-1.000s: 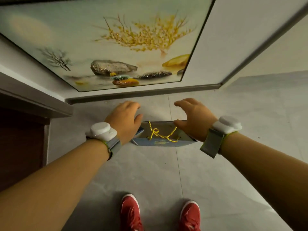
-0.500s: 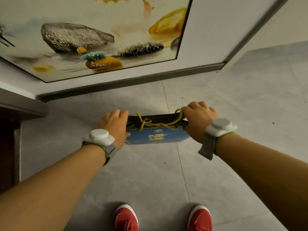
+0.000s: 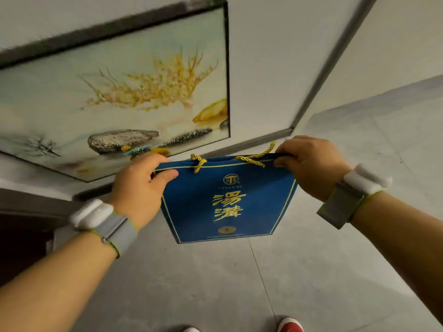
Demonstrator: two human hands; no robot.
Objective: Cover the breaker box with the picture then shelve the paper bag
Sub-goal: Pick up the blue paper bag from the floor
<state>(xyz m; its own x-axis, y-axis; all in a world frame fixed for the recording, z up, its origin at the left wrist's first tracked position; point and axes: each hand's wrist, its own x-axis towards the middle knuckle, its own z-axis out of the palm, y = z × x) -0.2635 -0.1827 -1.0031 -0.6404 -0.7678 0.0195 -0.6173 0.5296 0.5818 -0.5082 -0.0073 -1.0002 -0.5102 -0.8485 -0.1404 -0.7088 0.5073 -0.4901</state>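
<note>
A blue paper bag (image 3: 227,200) with gold characters and yellow rope handles hangs in the air above the floor, its printed face toward me. My left hand (image 3: 139,185) pinches the bag's top left corner. My right hand (image 3: 309,164) grips the top right corner. The framed picture (image 3: 115,97), a golden tree with stones on a pale ground, hangs flat on the white wall ahead. The breaker box is not visible.
Grey tiled floor (image 3: 239,283) spreads below me, with my red shoes (image 3: 290,325) at the bottom edge. A dark skirting (image 3: 254,141) runs along the wall foot. A dark wooden piece (image 3: 21,248) stands at the left. A wall corner (image 3: 328,65) rises at the right.
Both hands closed on the bag's top corners and lifted it off the floor. The bag now hangs upright in front of me, and my view has tilted up toward the picture.
</note>
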